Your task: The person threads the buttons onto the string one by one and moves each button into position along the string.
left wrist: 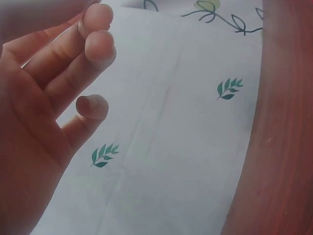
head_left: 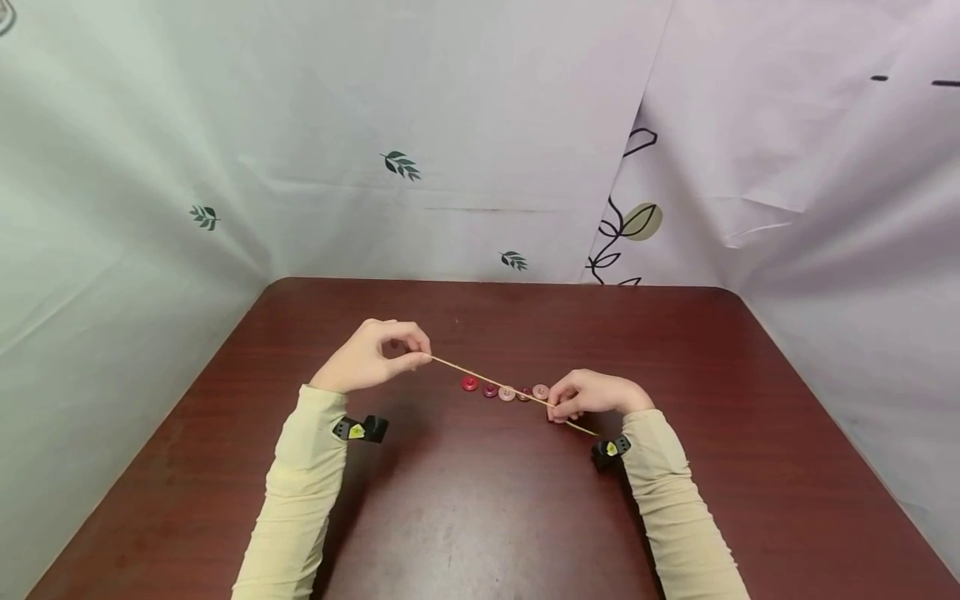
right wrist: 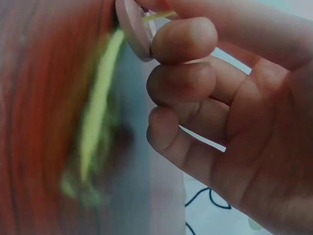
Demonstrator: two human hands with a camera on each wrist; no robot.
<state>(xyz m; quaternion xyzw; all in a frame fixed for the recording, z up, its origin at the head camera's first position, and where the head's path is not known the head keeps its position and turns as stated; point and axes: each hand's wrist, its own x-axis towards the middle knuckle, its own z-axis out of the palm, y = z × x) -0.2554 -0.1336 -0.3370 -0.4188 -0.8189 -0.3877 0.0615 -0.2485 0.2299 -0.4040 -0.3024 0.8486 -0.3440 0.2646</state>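
Note:
A thin yellow string (head_left: 472, 373) stretches slantwise between the two hands above the table. My left hand (head_left: 375, 354) pinches its upper end between thumb and index finger; in the left wrist view the other fingers (left wrist: 66, 78) are loosely bent and the string is not visible. Lower down, my right hand (head_left: 592, 392) pinches a pale pink button (right wrist: 134, 29) at its fingertips. Yellow string shows on both sides of that button, with a loose blurred tail hanging. Behind the string lies a row of several buttons, from a red button (head_left: 469, 383) to a pink button (head_left: 541, 392).
The dark reddish-brown table (head_left: 465, 500) has rounded far corners. A white curtain (head_left: 480, 100) with leaf prints hangs around its back and sides. Black straps with small devices (head_left: 360, 428) are on both wrists.

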